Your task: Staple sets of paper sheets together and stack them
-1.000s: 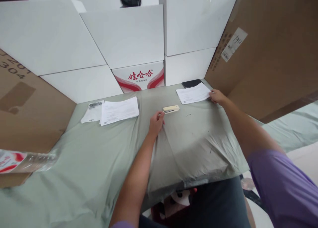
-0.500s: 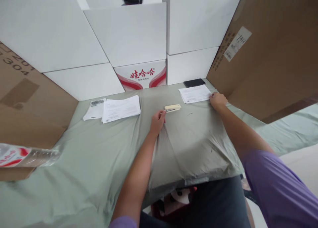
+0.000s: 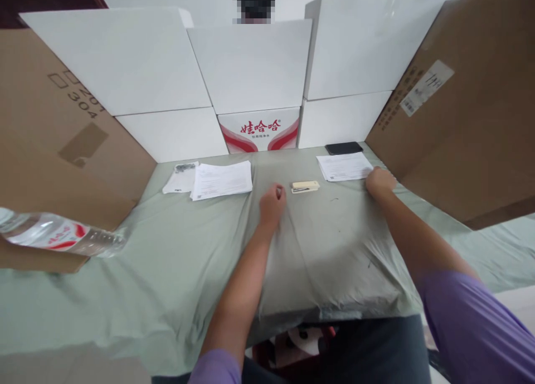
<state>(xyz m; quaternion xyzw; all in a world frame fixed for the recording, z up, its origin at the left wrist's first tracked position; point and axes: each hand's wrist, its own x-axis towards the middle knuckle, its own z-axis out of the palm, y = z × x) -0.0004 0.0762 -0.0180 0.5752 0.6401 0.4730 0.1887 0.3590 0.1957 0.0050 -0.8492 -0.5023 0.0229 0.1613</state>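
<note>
My left hand rests on the green cloth with its fingers curled, a short way left of a cream stapler; it holds nothing I can see. Further right, my right hand lies knuckles up at the lower right corner of a small stack of printed sheets, touching its edge. Another stack of printed sheets lies to the left, with a smaller paper beside it.
White boxes and brown cartons wall in the table on three sides. A black phone lies behind the right sheets. A plastic water bottle lies at the left. A person's head shows behind the boxes.
My left hand has drawn back from the stapler and curled. My right hand slid from the sheets' right edge to their lower corner. The view has shifted left.
</note>
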